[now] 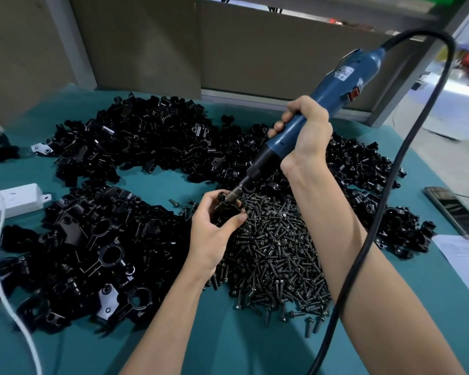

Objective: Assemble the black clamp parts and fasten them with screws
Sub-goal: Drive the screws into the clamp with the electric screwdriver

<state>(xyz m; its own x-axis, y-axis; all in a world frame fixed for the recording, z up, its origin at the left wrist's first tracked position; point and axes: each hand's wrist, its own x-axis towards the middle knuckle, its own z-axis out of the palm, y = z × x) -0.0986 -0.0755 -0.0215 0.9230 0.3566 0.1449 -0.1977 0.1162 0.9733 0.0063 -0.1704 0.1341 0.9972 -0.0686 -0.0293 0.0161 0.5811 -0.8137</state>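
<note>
My left hand (214, 226) grips a black clamp (227, 211) above the teal table, fingers curled round it. My right hand (303, 131) grips a blue electric screwdriver (333, 90), tilted down to the left. Its metal bit (233, 195) touches the top of the clamp. A large heap of black screws (276, 253) lies right below and to the right of the clamp. Piles of loose black clamp parts (98, 244) cover the table on the left, with more clamp parts (146, 142) at the back.
The screwdriver's black cable (385, 212) loops down over my right forearm. A white power strip (14, 201) and white cord (0, 261) lie at the left edge. A phone (455, 209) and paper sheet (463, 255) sit at the right. A grey wall panel (255, 55) backs the table.
</note>
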